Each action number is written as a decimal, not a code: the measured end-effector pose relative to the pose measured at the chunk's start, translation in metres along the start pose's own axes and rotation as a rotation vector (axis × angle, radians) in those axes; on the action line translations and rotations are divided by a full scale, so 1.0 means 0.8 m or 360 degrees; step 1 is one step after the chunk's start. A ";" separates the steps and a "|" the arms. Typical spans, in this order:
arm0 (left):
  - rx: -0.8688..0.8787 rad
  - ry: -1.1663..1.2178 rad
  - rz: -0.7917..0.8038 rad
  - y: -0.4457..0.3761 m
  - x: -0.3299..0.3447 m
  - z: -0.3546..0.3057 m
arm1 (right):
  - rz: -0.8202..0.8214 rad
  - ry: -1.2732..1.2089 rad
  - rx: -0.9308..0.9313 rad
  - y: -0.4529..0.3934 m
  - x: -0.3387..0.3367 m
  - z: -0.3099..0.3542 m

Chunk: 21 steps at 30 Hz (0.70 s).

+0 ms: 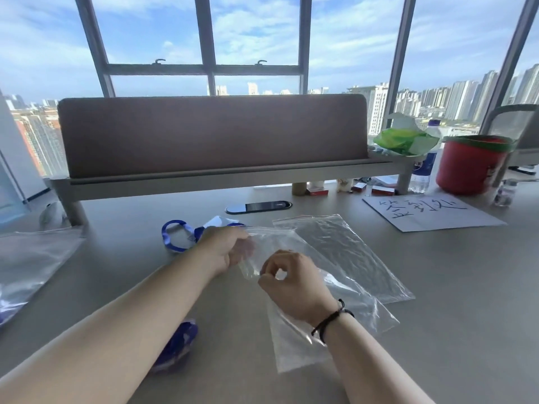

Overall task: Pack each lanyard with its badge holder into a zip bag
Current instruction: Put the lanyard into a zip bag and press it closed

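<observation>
My left hand (pixel 230 247) grips zip bag (pixel 291 287) at mouth edge; my right hand (pixel 287 277) pinches same edge nearer me. Bag lies on grey desk (pixel 437 316), overlapping second zip bag (pixel 344 252). Blue lanyard (pixel 175 236) with badge holder (pixel 217 222) waits just beyond left hand. Risks: thin film slips from pinch, mouth stays sealed; tugging drags both bags together; lanyard loop snags at mouth.

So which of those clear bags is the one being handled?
The nearer zip bag, which both hands pinch: left hand at its far corner, right hand at its edge. The other zip bag lies flat behind it, untouched.
</observation>
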<state>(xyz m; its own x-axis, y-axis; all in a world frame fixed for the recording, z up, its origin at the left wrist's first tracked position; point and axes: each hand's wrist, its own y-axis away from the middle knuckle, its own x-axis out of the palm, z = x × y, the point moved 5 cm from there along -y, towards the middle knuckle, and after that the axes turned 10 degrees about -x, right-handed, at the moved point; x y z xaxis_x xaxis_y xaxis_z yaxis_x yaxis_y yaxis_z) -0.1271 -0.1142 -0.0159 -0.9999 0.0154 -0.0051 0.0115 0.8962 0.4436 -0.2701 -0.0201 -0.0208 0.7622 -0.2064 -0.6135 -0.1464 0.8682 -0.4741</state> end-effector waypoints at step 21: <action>0.0499 -0.0776 0.0418 0.190 -0.058 0.063 | -0.0038 -0.0281 -0.0076 0.035 0.033 0.077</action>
<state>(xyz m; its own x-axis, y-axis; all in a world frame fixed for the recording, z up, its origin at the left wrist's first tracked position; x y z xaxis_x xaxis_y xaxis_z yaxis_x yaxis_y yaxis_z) -0.0784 0.0437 0.0068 -0.8441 0.3861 -0.3720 0.3322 0.9213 0.2023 -0.2150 0.0263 -0.0114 0.8641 -0.1405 -0.4833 -0.1536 0.8408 -0.5190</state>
